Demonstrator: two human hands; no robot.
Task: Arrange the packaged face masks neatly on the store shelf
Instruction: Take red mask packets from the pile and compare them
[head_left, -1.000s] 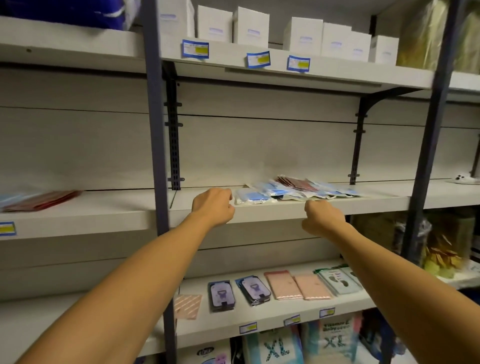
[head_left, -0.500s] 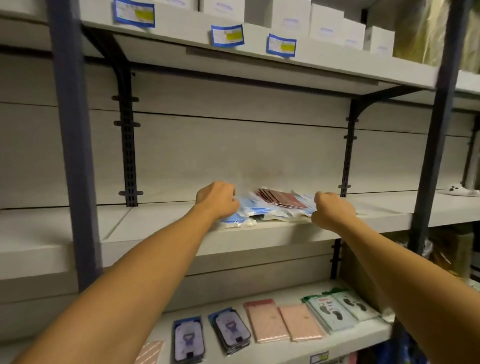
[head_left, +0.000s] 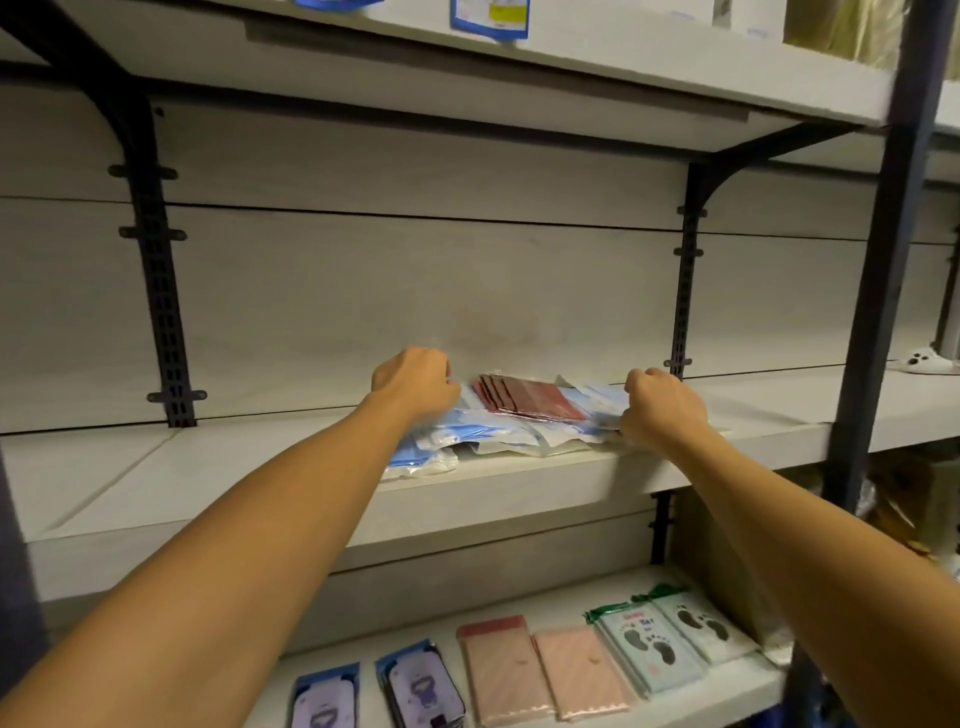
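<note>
While both arms reach up to the pale grey middle shelf (head_left: 519, 488), I'm calling this the gathering step: the loose heap of clear-wrapped blue face mask packets (head_left: 467, 439) gets bracketed from both sides, with a fan of dark red foil packets (head_left: 530, 397) lying on top of it. My left hand (head_left: 413, 387) sits at the heap's left end, fingers curled down onto the blue packets; it looks like a grip, though the fingertips are hidden from me. My right hand (head_left: 662, 410) is at the right end, knuckles up, fingers curled over the packet edges there, apparently pinching them. So the masks lie between the two hands, touching both, near the front lip of the shelf, with one blue packet poking out toward the edge under my left wrist. By my reading, the pile is bunched but not yet squared. Next move, I reckon: press the ends inward, line up the edges, and keep that slippery front packet from sliding off the lip.
</note>
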